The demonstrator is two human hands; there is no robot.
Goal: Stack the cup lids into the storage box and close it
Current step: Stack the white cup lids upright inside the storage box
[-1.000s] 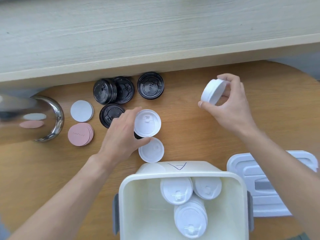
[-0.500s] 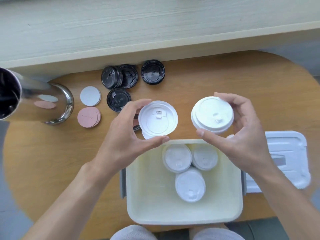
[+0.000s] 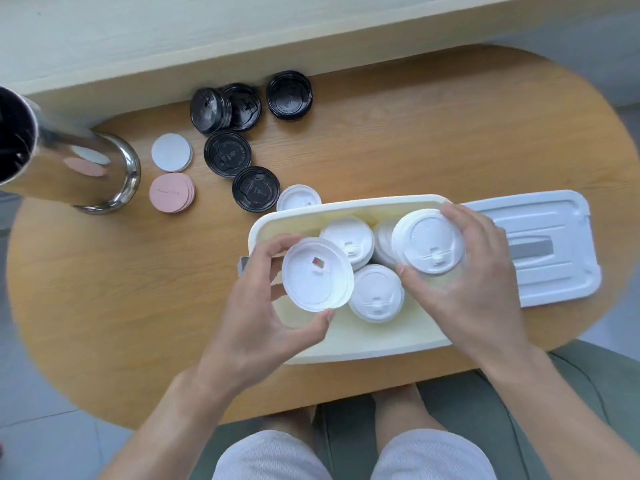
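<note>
The cream storage box (image 3: 349,353) stands open at the table's near edge with white lid stacks (image 3: 375,294) inside. My left hand (image 3: 258,318) grips one white cup lid (image 3: 317,275) over the box's left part. My right hand (image 3: 478,278) holds a stack of white lids (image 3: 427,241) over the box's right part. The box's white cover (image 3: 540,247) lies flat to the right. One white lid (image 3: 298,199) sits on the table behind the box. Several black lids (image 3: 227,154) lie beyond it.
A shiny steel cylinder (image 3: 69,168) stands at the left. Beside it lie white round coasters (image 3: 171,152) and pink ones (image 3: 171,194). A pale wooden ledge (image 3: 242,36) runs along the far side of the oval wooden table (image 3: 450,133). My knees show below.
Both hands have come down and toward me with their white lids, from above the box's far rim to over its inside. The view has tilted down.
</note>
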